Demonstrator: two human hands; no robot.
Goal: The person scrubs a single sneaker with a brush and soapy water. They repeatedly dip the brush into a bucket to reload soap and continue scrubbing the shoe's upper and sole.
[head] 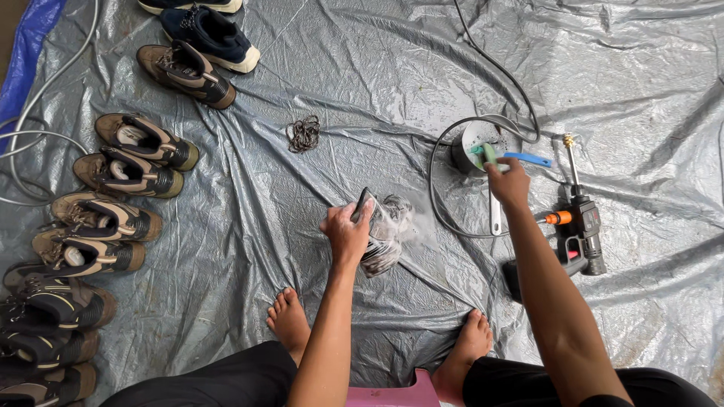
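Stool: pink stool [392, 396] seen at the near edge, between two bare feet planted on the grey tarp [362, 90].
Left hand: left hand [347, 230] clamped on the top of a soapy shoe [383, 232], fingers wrapped over its dark collar.
Shoe: held at centre of the tarp, just far of the feet; covered in white foam, sole side toward the right.
Right hand: right hand [507, 183] closed around a green-handled brush [488, 154], the brush head lowered into a small round bowl [471, 147].
Bowl: placed right of centre, far of the right hand; a blue-handled brush [529, 158] is laid across its rim.
Hands: well apart, each occupied.
Sprayer: black and orange pressure sprayer [579, 226] lies on the tarp, just right of the right forearm.
Hose: grey hose [441, 188] looped around the bowl.
Other shoes: row of brown shoes [113, 188] lined along the left edge; tangled laces [303, 133] noted far of centre.
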